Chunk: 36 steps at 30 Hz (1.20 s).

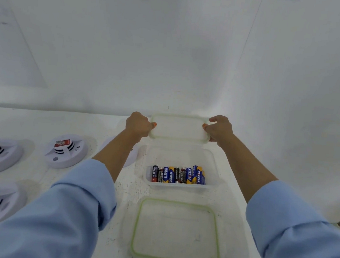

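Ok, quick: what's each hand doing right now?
Left hand: closed, gripping the left end of the far green-rimmed lid.
Right hand: closed, gripping that lid's right end.

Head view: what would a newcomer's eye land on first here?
Probably the two hands, left hand and right hand, gripping the ends of a green-rimmed lid at the table's far side. Just nearer sits a clear tub with a row of colourful batteries, and white smoke detectors lie to the left.

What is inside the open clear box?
A row of batteries lies along the near wall of the box; the far half looks bare. Anything under them is covered from view.
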Motion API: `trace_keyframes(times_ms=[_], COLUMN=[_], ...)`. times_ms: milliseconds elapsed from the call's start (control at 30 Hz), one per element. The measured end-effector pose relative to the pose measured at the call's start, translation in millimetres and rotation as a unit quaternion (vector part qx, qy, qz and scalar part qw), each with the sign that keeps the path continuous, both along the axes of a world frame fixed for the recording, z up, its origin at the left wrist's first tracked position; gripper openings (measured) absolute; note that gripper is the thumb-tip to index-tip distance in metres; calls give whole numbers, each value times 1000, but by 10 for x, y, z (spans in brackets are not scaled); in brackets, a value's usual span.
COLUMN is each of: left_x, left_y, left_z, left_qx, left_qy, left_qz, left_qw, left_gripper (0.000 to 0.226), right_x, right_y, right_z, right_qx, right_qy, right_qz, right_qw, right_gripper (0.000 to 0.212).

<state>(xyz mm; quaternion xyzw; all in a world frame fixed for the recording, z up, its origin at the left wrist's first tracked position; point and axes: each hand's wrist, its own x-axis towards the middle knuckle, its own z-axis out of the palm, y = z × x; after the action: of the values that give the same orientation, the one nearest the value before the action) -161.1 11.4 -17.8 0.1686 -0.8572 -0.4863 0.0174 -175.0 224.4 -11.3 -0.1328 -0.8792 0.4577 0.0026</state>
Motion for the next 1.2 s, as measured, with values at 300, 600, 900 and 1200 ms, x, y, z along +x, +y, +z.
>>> trace_keyframes(times_ms=[300,600,900,1200], left_x=[30,-65,-51,-44], left_y=[13,-20,-9,19], left_z=[79,222,200,228], left_qx=[-155,-333,-399,-420], left_qy=[33,8,84,89], left_qz=[-321,-391,-363,-363], left_qw=[934,858,838,827], left_gripper=[58,80,77,76], right_x=[-93,-255,-313,-332], right_y=[-233,-393,-487,-485], right_z=[22,-19,-89,-108], right_qx=[265,280,329,342], right_qy=[55,49,64,55], right_qz=[230,288,276,275], right_qw=[935,915,901,897], right_gripper=[49,49,48,47])
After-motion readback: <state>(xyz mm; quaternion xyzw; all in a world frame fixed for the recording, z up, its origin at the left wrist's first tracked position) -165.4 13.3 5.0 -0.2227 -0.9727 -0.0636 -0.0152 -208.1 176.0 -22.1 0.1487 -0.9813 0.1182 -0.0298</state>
